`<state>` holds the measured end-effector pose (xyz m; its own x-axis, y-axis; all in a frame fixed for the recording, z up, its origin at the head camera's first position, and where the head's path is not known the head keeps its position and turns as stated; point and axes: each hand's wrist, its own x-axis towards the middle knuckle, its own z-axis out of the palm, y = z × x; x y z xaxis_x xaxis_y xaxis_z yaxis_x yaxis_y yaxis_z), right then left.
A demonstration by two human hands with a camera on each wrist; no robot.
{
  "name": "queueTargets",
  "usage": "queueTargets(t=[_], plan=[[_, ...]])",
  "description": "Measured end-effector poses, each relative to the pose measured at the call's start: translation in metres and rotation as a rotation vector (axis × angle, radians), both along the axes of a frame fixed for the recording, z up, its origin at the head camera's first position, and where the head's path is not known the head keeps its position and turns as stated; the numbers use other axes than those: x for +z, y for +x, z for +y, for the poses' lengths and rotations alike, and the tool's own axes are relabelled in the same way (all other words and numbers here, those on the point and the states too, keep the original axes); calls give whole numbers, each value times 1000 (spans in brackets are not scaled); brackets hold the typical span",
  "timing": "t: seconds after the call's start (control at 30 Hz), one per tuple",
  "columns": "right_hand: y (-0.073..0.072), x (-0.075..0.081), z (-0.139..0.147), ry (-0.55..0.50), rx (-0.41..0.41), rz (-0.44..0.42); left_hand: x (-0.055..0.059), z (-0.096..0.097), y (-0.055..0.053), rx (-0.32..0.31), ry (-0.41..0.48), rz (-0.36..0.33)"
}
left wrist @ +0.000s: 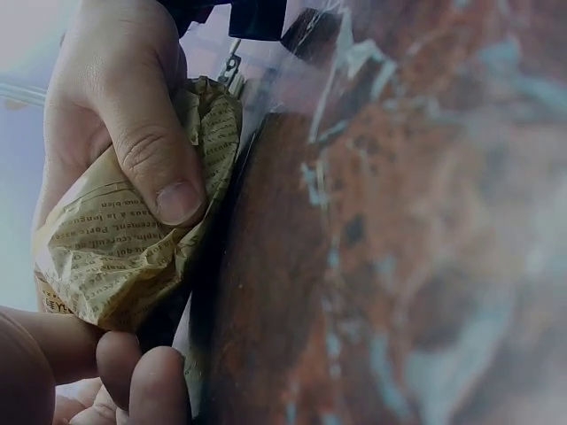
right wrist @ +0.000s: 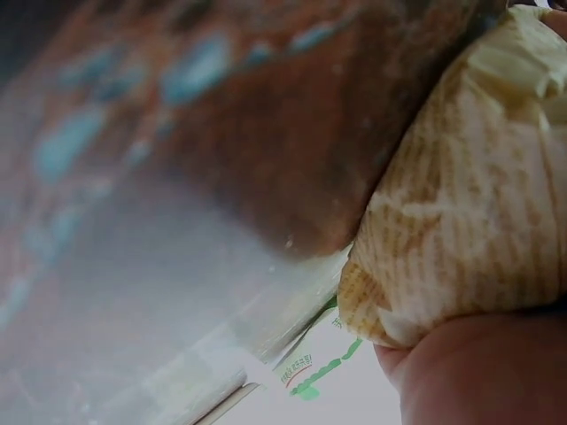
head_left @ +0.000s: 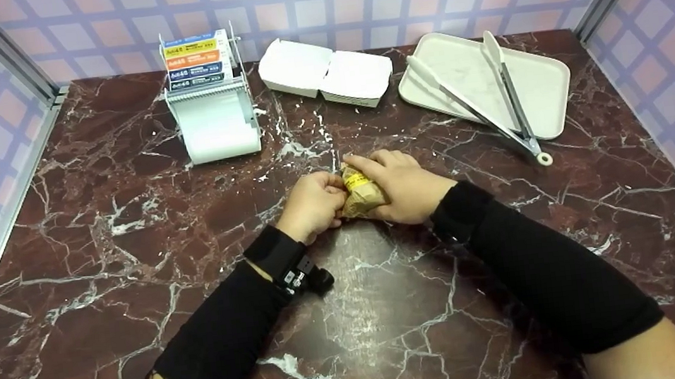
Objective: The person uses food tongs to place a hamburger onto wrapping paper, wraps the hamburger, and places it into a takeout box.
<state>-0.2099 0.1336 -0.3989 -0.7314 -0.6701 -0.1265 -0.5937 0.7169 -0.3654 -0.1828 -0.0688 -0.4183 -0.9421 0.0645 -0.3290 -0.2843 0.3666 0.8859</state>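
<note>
A paper parcel (head_left: 366, 197) sat mid-tabletop (head_left: 134, 301), gripped by the right hand (head_left: 405, 185), pinched by the left hand (head_left: 313, 202); only the head view showed its yellow label (head_left: 357, 180). A dispenser (head_left: 218, 133), carton (head_left: 357, 76) and tray (head_left: 544, 80) with tongs (head_left: 514, 102) lined the far edge.

Tongs (head_left: 488, 117) lie across a tray (head_left: 545, 83) beside an open box (head_left: 356, 76).
</note>
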Motion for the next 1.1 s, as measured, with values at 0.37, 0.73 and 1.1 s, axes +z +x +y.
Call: queueTargets(t=[0.37, 0.73, 1.1], plan=[[1, 0, -4, 17, 8, 19, 9, -4, 3, -68, -66, 56], [3, 1, -7, 71, 31, 72, 13, -3, -1, -150, -132, 99], [1, 2, -1, 76, -6, 43, 16, -17, -4, -99, 76, -73]])
